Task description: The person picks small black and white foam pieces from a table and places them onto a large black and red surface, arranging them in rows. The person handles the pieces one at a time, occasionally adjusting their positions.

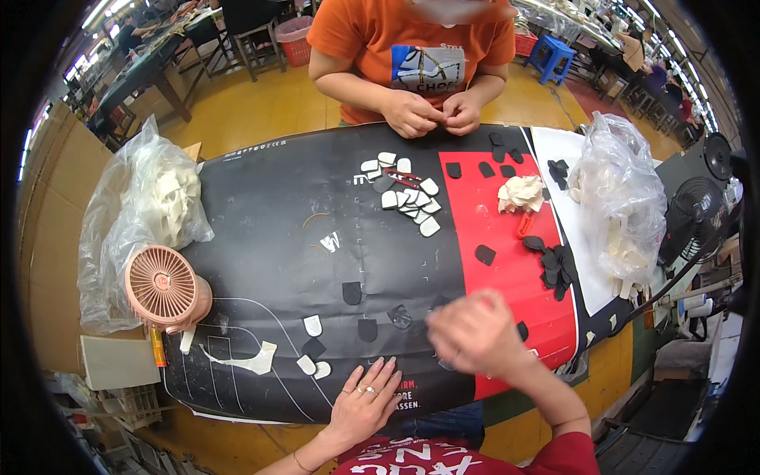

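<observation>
- The left grip (366, 402), a bare hand with rings on its fingers, lies palm down and flat on a broad black worktop (269, 245), fingers stretched out and nearly together; nothing shows in its hold.
- The right grip (473, 336) is raised over the line where the black surface meets a bright red panel (518, 297), its fingers partly curled. It is blurred (so I cannot tell whether it pinches anything).
- Just left of the left grip are a flat white patch with one rounded end (322, 370) and a similar pale patch (305, 365), with a flat dark patch set askew (313, 347) just beyond them.
- Ahead of the left fingertips, apart from them, is a flat black patch with a rounded lower end (367, 330); farther off lies a squarish black patch (351, 293).
- Near the right grip, to its left, is a dark, shiny-looking patch (400, 317).
- To the right of that grip, on the red, sits a small black piece (522, 330); beyond it spreads a heap of black rounded pieces (557, 269).
- Well beyond both grips is a cluster of white round-ended patches with dark edges (413, 202), a slim red tool (404, 177) lying among them.
- Well left of the left grip stands a round pink plastic fan (162, 286).
- Across from both grips, a co-worker in an orange T-shirt (356, 39) holds both hands close together.
</observation>
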A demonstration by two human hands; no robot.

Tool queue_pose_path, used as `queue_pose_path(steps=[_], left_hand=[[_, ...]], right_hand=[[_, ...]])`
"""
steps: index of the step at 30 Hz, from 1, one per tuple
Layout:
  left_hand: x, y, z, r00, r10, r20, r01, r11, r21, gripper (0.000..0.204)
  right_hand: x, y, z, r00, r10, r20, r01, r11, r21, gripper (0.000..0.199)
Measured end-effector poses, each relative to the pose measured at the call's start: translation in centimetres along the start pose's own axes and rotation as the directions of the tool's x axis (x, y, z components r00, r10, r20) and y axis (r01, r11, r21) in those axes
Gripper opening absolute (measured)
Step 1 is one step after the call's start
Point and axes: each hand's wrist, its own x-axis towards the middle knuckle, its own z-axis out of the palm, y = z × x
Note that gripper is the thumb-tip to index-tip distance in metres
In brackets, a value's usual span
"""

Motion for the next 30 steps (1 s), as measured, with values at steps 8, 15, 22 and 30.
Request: queue_pose_path(steps=[8, 15, 22, 30], left_hand=[[3.0, 0.3, 0.9, 0.993, 0.098, 0.060, -0.086, 0.982, -0.171, 0.043], [2.3, 0.3, 0.8, 0.990, 0.022, -0.138, -0.056, 0.968, -0.246, 0.035], [2.4, 0.3, 0.8, 0.958, -0.071, -0.276, -0.002, 0.967, -0.255, 0.030], [2.4, 0.4, 1.1, 0.950, -0.033, -0.312, -0.025, 0.983, -0.180, 0.032]], right_hand=[[9.4, 13.7, 1.1, 0.981, 0.166, -0.095, -0.186, 0.947, -0.263, 0.030], [9.4, 13.9, 1.8, 0.948, 0.284, -0.142, -0.309, 0.928, -0.210, 0.020], [1.8, 11.7, -3.0, 0.780, 0.600, -0.178, -0.601, 0.797, 0.056, 0.021], [-2.5, 13.3, -4.7, 0.696, 0.659, -0.285, -0.645, 0.748, 0.157, 0.025]])
